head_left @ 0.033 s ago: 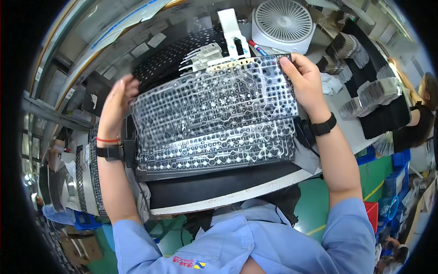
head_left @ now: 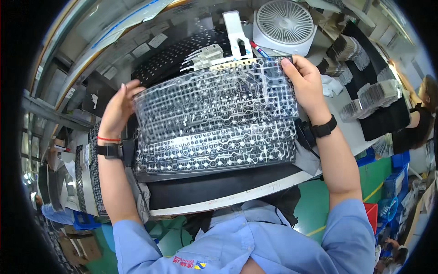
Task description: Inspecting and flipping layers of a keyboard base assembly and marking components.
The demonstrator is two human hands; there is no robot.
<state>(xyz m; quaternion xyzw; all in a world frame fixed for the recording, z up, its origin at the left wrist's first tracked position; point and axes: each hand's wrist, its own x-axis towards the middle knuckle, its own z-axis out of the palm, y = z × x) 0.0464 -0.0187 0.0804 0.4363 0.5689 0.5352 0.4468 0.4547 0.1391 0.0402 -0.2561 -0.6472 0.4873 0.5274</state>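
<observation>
A clear flexible keyboard membrane sheet (head_left: 200, 100), printed with silvery traces and dots, lies tilted over a black keyboard panel (head_left: 216, 157) with many small holes. My right hand (head_left: 309, 86) pinches the sheet's far right corner, thumb on top and fingers beyond the edge. Beside the far left corner is my left hand (head_left: 117, 107), its thumb apart and fingers stretched toward the sheet's edge. Whether those fingertips touch the sheet is hard to make out. Each wrist wears a black band with a dark module.
Behind the sheet stand a white bracket (head_left: 235, 29), a pale clamp-like fixture (head_left: 207, 55), a red marker (head_left: 258, 49) and a white fan (head_left: 285, 23). Stacked membrane sheets (head_left: 376, 98) lie at the right, close to another person (head_left: 419, 114). The white bench edge (head_left: 228, 199) curves in front.
My left hand has moved slightly right, closer to the sheet's far left corner, and is less blurred. The right hand keeps its pinch; the sheet has shifted a little.
</observation>
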